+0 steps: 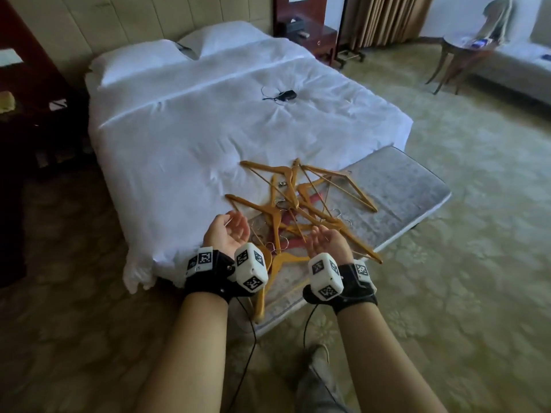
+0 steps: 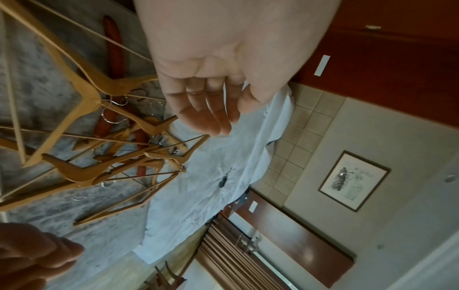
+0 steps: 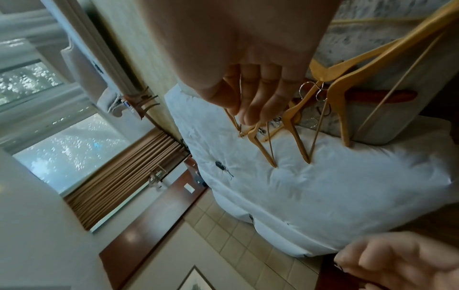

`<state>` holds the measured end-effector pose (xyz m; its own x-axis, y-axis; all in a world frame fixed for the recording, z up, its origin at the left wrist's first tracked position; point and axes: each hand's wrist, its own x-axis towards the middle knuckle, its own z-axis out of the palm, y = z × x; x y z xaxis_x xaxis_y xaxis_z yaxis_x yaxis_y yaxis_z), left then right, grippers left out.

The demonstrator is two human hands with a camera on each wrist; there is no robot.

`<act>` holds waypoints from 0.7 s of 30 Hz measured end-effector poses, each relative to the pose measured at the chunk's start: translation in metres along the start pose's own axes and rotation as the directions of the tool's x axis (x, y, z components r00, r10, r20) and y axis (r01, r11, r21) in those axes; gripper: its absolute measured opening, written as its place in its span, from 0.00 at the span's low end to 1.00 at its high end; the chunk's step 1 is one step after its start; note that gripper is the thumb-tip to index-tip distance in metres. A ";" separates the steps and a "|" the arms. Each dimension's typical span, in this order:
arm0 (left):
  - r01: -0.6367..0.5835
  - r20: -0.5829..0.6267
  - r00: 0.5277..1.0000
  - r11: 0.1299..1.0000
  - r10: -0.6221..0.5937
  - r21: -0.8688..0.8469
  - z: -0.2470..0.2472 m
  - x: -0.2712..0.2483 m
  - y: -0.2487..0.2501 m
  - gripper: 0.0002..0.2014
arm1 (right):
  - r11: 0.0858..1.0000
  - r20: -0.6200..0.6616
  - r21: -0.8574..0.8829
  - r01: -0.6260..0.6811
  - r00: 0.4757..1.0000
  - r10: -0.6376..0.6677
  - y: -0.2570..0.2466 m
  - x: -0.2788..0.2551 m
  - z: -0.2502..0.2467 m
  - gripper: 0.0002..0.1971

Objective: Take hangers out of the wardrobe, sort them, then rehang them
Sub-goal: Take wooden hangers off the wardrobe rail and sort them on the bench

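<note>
A tangled pile of several light wooden hangers [image 1: 298, 201] lies across the foot of the white bed [image 1: 208, 129] and the grey bench [image 1: 396, 192]. A few reddish hangers [image 1: 311, 196] lie under them. My left hand [image 1: 231, 231] is palm up over the pile's near left edge, fingers loosely curled. My right hand [image 1: 326, 242] is palm up over the near middle of the pile. In the wrist views neither the left hand [image 2: 211, 94] nor the right hand [image 3: 250, 98] grips a hanger [image 2: 82, 170] [image 3: 340, 92]. A thin wire line crosses each hand's fingers; I cannot tell whether it touches them.
A small black device with a cable [image 1: 287, 95] lies mid-bed. Dark wooden furniture [image 1: 26, 93] stands at the left. A nightstand [image 1: 310, 40], curtains [image 1: 384, 16] and a small round table [image 1: 465, 49] stand at the back right. Patterned carpet [image 1: 462, 234] surrounds the bench.
</note>
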<state>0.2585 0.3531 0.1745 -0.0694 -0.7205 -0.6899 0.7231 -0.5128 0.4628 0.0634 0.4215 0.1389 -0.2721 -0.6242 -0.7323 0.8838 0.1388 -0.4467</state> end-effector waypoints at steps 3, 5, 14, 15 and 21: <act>0.038 -0.027 0.999 0.994 -0.035 0.100 0.034 0.031 -0.034 0.08 | 0.999 -0.034 0.001 -0.042 0.999 0.042 -0.042 0.038 -0.009 0.09; 0.061 -0.054 0.997 0.982 -0.053 0.179 0.050 0.054 -0.051 0.07 | 0.998 -0.049 0.008 -0.070 0.996 0.070 -0.065 0.062 -0.017 0.09; 0.127 -0.157 0.984 0.941 -0.080 0.313 0.089 0.140 -0.079 0.05 | 0.986 -0.160 0.056 -0.154 0.974 0.162 -0.105 0.146 -0.034 0.07; 0.133 -0.169 0.982 0.937 -0.081 0.324 0.092 0.152 -0.081 0.06 | 0.985 -0.167 0.052 -0.162 0.971 0.169 -0.107 0.154 -0.032 0.07; 0.173 -0.234 0.969 0.897 -0.081 0.406 0.107 0.229 -0.086 0.08 | 0.968 -0.239 -0.050 -0.246 0.944 0.227 -0.117 0.215 -0.012 0.06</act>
<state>0.1068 0.1820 0.0366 0.0348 -0.5477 -0.8360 0.3576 -0.7743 0.5221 -0.1029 0.2799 0.0277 -0.1472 -0.3739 -0.9157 0.9033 0.3264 -0.2784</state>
